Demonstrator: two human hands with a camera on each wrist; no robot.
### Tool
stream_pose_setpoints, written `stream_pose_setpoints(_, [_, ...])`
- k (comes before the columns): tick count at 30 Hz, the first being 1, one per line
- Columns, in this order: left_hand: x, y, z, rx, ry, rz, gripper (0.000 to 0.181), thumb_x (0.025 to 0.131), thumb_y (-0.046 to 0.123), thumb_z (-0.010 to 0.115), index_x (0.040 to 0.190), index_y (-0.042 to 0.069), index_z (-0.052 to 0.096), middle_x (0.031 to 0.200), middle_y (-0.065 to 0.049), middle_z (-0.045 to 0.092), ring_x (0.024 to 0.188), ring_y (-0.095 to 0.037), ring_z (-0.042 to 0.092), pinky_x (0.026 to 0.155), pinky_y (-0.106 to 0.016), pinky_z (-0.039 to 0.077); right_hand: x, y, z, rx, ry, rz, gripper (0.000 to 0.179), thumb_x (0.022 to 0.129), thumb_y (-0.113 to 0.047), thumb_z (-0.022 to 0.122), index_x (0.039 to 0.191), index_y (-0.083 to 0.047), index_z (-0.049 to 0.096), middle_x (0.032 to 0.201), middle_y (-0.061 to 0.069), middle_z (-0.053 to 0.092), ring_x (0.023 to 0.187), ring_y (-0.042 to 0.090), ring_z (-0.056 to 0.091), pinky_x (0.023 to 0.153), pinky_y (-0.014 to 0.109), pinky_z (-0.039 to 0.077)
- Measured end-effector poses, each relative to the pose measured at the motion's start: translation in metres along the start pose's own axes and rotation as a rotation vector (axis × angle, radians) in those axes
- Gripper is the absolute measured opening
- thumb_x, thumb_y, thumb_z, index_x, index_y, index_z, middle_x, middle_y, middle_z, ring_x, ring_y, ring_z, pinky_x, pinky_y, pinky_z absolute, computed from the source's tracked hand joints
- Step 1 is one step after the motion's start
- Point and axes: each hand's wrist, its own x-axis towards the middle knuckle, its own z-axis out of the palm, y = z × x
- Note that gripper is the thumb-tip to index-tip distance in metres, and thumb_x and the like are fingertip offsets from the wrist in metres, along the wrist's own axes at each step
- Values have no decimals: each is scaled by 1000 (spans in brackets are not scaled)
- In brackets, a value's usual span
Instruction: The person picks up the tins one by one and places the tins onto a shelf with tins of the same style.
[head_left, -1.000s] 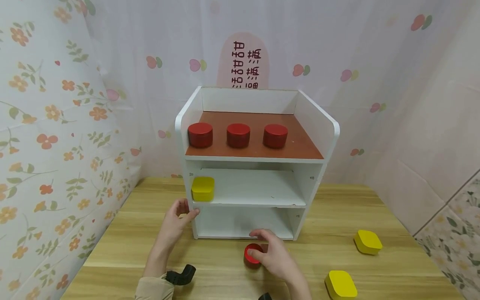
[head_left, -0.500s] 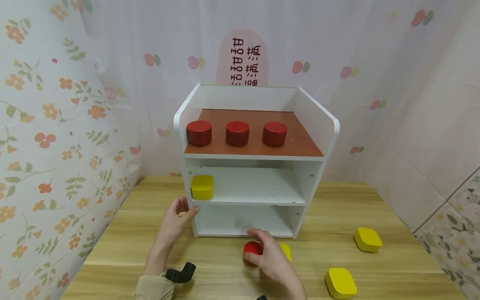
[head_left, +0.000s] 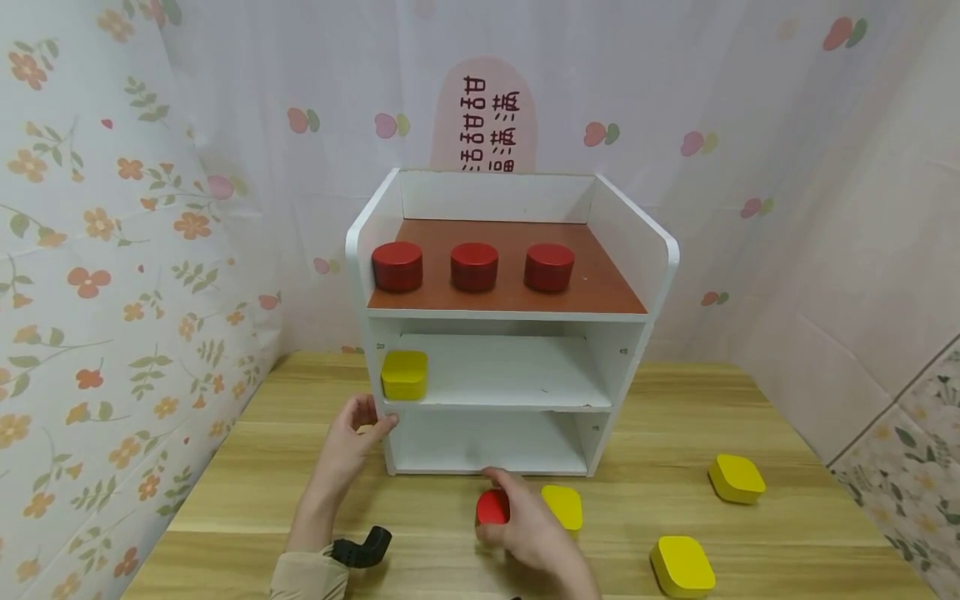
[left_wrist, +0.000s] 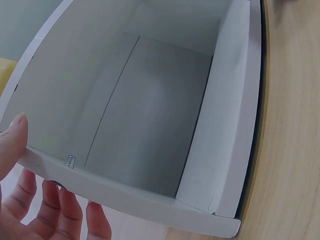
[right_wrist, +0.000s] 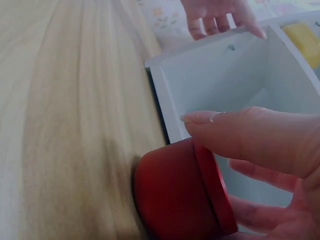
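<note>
My left hand (head_left: 351, 446) grips the left side panel of a white shelf unit (head_left: 504, 408). Its thumb (left_wrist: 15, 142) lies on the inner side and the fingers curl round the outside. In front of the unit, my right hand (head_left: 528, 527) holds a round red tin (head_left: 492, 507) low at the table. The right wrist view shows that red tin (right_wrist: 180, 192) between the thumb and the fingers, partly covered by the hand. Just right of this hand stands a yellow square tin (head_left: 562, 505).
On the brown top shelf stand three red tins, the middle one (head_left: 474, 268) between the others. One yellow tin (head_left: 405, 375) sits at the left of the middle shelf. Two more yellow tins lie right on the wooden table, one farther (head_left: 737, 479), one nearer (head_left: 682, 567).
My right hand has moved left with the red tin, uncovering the yellow tin beside it. The left hand keeps its hold on the shelf unit. The head view has shifted slightly.
</note>
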Motion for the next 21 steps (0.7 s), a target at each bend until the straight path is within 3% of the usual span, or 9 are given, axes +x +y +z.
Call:
stream_pose_setpoints(15, [-1, -2, -1, 19, 2, 13, 39, 90, 22, 73, 118, 5, 50, 108, -11, 52, 103, -23, 47, 83, -30, 41, -1, 6, 4, 27, -9, 18, 86, 67, -7, 85, 141, -4, 40, 128, 15, 51, 100, 26, 54, 84, 41, 47])
stream_pose_setpoints(21, [-2, -3, -1, 23, 3, 12, 41, 90, 24, 73, 118, 5, 51, 108, -12, 52, 103, -24, 47, 84, -33, 41, -2, 7, 3, -13, -17, -6, 67, 66, -1, 83, 124, -4, 50, 114, 6, 55, 95, 24, 53, 81, 38, 46])
